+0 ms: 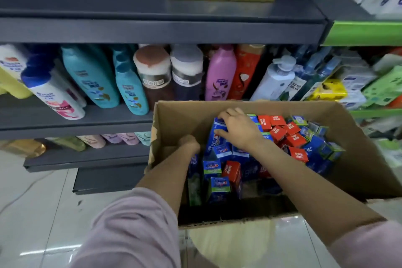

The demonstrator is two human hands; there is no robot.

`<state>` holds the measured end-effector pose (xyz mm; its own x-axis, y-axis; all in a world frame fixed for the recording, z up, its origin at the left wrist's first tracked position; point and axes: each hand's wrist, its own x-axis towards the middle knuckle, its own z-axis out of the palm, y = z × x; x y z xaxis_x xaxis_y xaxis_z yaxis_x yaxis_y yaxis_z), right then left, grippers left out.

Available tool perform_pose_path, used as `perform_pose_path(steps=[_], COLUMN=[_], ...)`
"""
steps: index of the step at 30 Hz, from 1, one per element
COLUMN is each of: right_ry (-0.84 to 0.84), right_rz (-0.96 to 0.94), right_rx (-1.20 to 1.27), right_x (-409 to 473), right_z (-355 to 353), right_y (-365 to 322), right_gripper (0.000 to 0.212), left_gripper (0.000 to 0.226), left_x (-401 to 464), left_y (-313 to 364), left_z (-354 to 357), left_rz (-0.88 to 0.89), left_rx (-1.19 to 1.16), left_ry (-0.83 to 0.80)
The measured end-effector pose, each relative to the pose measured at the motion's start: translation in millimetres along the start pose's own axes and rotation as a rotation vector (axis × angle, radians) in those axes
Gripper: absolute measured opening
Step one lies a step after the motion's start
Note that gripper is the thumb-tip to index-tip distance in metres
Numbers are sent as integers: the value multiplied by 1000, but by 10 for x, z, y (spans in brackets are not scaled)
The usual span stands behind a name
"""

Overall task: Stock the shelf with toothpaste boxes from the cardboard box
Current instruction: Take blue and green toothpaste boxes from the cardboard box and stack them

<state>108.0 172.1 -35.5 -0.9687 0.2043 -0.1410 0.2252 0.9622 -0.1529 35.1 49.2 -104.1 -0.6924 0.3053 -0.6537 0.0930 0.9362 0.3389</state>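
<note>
We note grey shop shelving (152, 30) stocked with bottles (91, 76), above a glossy pale tiled floor (32, 213).

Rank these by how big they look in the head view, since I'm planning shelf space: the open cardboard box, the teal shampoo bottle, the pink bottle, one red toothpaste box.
1. cardboard box
2. teal shampoo bottle
3. pink bottle
4. red toothpaste box
The carton sits nearer the camera, which inflates its apparent size.
</note>
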Motion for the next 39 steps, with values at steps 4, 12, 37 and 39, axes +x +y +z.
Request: perform_pose_path(steps=[4,12,37,39], right_ry=[29,-31,742,743], right_rz=[-13,36,11,-21], right_rx=[-88,-35,945,980], right_x=[41,41,-614,-576], right_z=[83,66,-1744,-1892], right_y=[7,-48,-1795,-1976], right_gripper=[48,40,15,11], left_gripper=[36,34,50,53], left_x=[138,130,-2156,-2305], left_y=[-114,-154,-600,-733], left_z=[274,253,-2061,-2281], left_rz=[-110,-150,776,804], left_rx=[-77,-152,-689,-695], left_ry=[-47,41,428,420])
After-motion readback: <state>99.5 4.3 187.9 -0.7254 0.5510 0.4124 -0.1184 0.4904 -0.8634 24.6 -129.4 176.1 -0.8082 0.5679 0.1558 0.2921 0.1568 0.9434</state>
